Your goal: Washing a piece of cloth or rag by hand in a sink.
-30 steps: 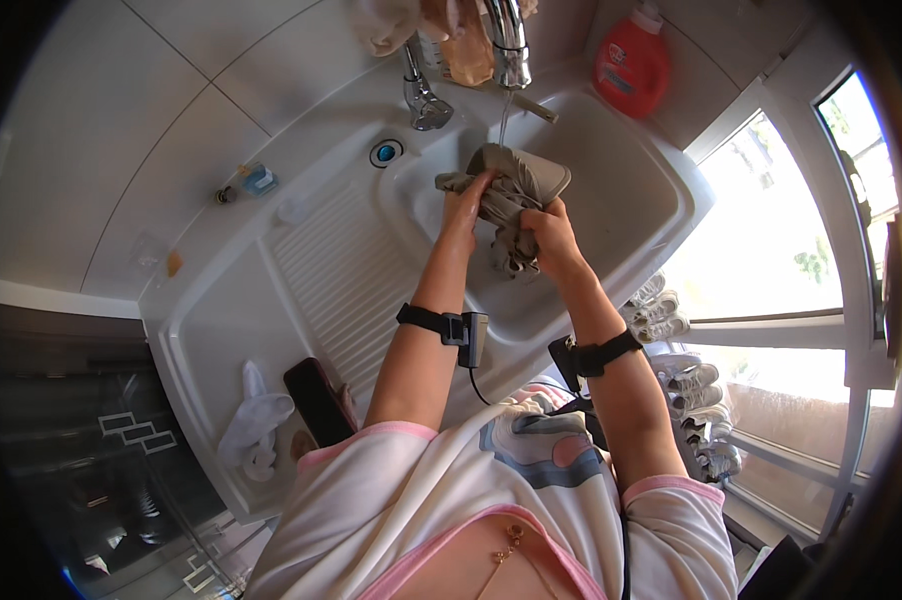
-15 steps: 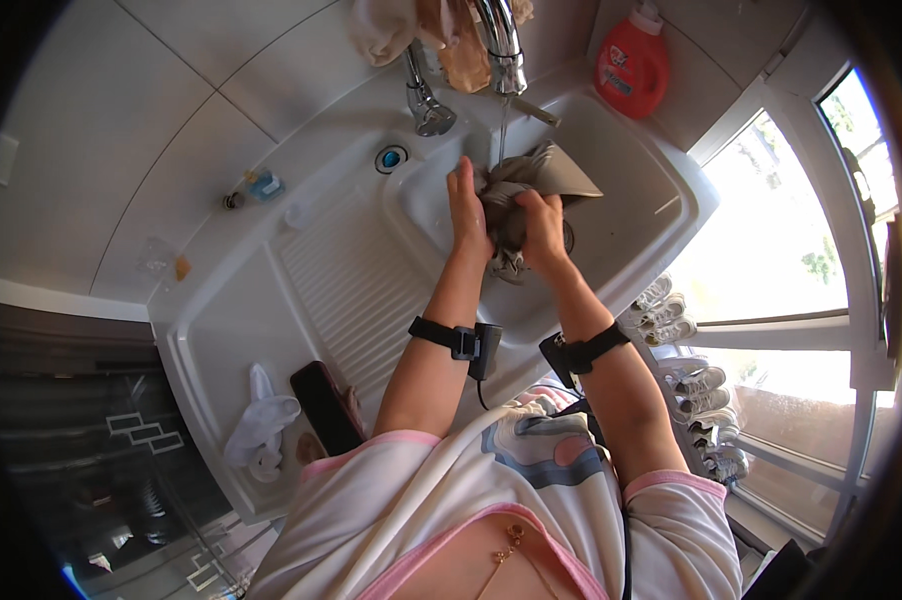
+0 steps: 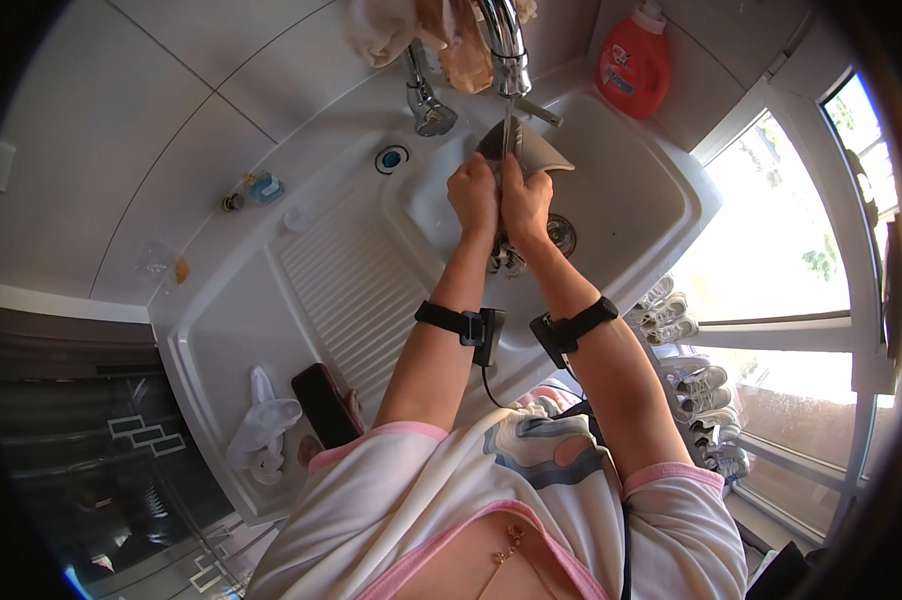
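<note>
A grey-beige cap (image 3: pixel 541 150) with a stiff, curved brim is under the stream of water from the chrome tap (image 3: pixel 507 60), over the sink basin (image 3: pixel 626 200). My left hand (image 3: pixel 474 200) is closed on its cloth from the left side. Close beside it, my right hand (image 3: pixel 527 203) grips the cap with the thumb on top. The brim points up and to the right beyond my fingers. Most of the soft crown is hidden by my hands, and some cloth hangs below my wrists.
Left of the basin is a ribbed washboard (image 3: pixel 346 245). White socks (image 3: pixel 263 425) and a dark phone (image 3: pixel 328 405) lie on the near-left ledge. A red detergent bottle (image 3: pixel 634 65) stands at the back right corner. Several shoes (image 3: pixel 706 390) line the window side.
My hands have drawn together and closed tighter on the cap. The cap has shifted left and away, so its brim is now beneath the running water.
</note>
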`<state>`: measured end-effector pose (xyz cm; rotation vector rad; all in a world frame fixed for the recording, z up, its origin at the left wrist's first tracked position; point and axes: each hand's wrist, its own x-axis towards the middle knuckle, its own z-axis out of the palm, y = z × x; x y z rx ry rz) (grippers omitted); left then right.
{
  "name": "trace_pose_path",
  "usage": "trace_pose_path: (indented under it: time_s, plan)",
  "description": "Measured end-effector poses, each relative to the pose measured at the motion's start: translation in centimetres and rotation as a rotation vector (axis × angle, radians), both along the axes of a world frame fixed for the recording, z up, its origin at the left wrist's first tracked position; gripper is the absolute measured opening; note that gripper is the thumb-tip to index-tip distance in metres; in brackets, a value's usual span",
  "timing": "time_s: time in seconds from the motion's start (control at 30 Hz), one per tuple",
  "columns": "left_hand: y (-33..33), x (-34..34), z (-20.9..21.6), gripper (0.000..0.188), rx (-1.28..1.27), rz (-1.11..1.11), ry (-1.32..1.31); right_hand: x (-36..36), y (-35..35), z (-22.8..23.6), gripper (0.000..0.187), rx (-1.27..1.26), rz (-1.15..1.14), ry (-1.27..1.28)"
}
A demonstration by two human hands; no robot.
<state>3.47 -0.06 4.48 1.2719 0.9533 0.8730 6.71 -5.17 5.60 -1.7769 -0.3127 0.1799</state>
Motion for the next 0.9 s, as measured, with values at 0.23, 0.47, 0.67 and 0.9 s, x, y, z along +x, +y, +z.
trace_pose_path:
  time_s: [0.23, 0.47, 0.67, 0.9]
  plan:
    - [-0.1, -1.4, -0.2, 0.031, -0.05, -0.043, -0.059, 0.7, -1.4, 0.2, 0.028, 0.422, 0.19, 0.49]
    - [1.1, -3.8, -1.6, 0.023, -0.001, -0.385, 0.317, 2.0, -3.3, 0.5, 0.027, 0.667, 0.307, 0.573]
    - [3.0, -5.0, -7.2, 0.026, 0.132, -0.331, 0.321, 2.1, -4.7, 2.0, 0.024, 0.782, 0.342, 0.579]
    - [0.6, -4.4, -1.6, 0.043, -1.095, -0.622, -0.347, 1.8, -6.5, 3.4, 0.027, 0.734, 0.516, 0.599]
